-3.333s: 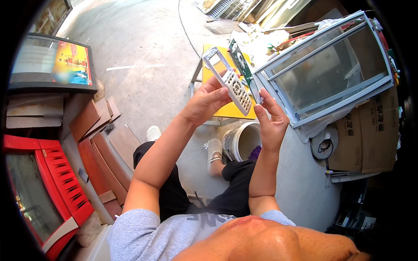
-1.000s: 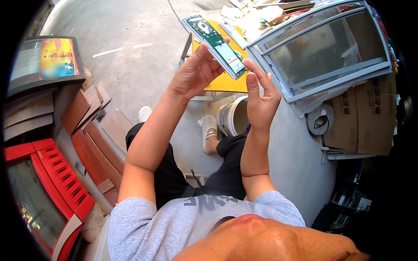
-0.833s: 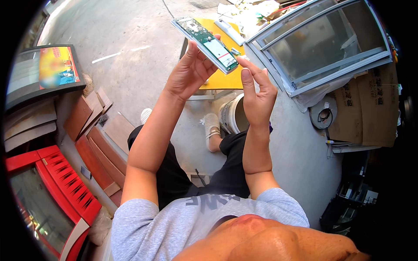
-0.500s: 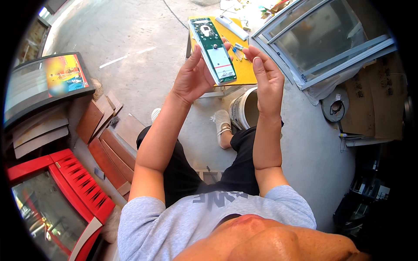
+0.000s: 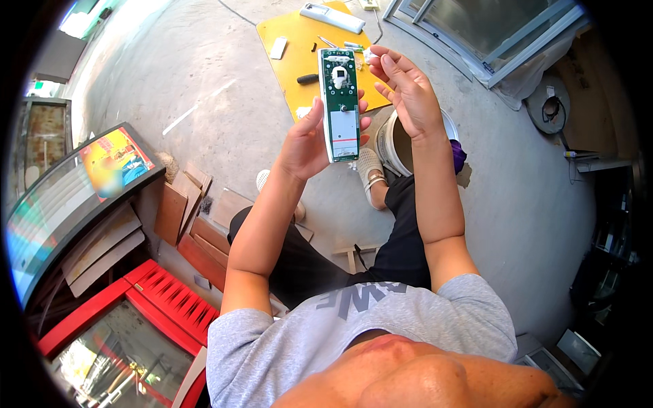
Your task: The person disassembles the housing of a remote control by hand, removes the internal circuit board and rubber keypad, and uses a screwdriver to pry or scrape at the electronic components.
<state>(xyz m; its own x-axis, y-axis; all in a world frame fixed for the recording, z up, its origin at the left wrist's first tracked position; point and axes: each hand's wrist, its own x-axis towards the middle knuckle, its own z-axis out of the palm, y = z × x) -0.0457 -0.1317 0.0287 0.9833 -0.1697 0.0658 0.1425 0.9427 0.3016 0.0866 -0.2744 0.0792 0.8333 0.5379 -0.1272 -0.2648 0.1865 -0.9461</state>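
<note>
My left hand (image 5: 306, 144) grips an opened remote control (image 5: 341, 102), a long white casing with its green circuit board showing. Its fingers wrap behind the casing, with the thumb along the left edge. My right hand (image 5: 410, 95) is raised beside the remote control, apart from it, fingers loosely curled and spread. A small white wad (image 5: 369, 56) shows at its fingertips; I cannot tell whether they touch it. Beyond, a long white cover (image 5: 332, 18) lies on the yellow tabletop (image 5: 282, 35). A black-handled tool (image 5: 307, 79) is partly hidden behind the remote control.
Batteries (image 5: 354, 46) and a small white piece (image 5: 278, 47) lie on the tabletop. A white bucket (image 5: 388, 145) stands by my right foot. Glazed frames (image 5: 486, 34) lean at the far right. Wooden boards (image 5: 204, 251) and a red cabinet (image 5: 160, 282) are at left.
The view has shifted. The remote control now stands more upright in my left hand. My right hand stays raised beside it, and more of the tabletop shows.
</note>
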